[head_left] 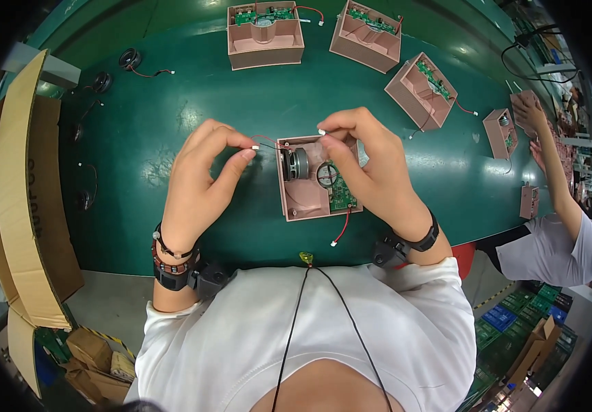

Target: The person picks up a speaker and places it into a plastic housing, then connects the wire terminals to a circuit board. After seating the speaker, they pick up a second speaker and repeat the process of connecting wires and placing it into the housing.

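Note:
In front of me on the green bench lies an open pink plastic housing [303,208]. Inside it a round black-and-grey speaker [296,164] sits at the left, and a green circuit board [341,191] at the right. My left hand [206,175] pinches a small white connector [255,147] on the speaker's red and black wires, just left of the housing. Above the housing's far right part, my right hand [370,158] pinches another white connector [321,132]. The two connectors are apart. A red-black lead [346,223] with a white plug hangs over the near edge.
Several similar housings [266,58] with boards stand at the far side and right. Loose speakers [130,60] with leads lie along the left. A tall cardboard box [28,199] stands at the left edge. At the far right, a co-worker's hand [530,113] is at another housing [499,134].

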Motion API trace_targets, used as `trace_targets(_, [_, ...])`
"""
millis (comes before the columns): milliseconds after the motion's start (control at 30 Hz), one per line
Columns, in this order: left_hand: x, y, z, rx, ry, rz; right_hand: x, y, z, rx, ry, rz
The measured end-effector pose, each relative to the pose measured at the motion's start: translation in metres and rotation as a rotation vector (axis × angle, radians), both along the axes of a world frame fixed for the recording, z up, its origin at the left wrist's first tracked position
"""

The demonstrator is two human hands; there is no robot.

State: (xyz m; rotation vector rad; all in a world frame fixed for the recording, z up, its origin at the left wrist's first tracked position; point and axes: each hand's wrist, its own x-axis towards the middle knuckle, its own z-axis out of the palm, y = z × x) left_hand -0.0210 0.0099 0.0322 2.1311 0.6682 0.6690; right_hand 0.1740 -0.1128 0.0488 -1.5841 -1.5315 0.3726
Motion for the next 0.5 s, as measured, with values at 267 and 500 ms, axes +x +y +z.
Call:
trace_targets(267, [0.008, -0.008, 0.011, -0.097, -0.098, -0.043, -0.008, 0.011, -0.002, 0.160, -0.091, 0.127])
trace_targets(500, [0.013, -0.005, 0.002, -0.138, -0.139, -0.083, -0.011, 0.011, -0.002, 0.051, 0.013, 0.147])
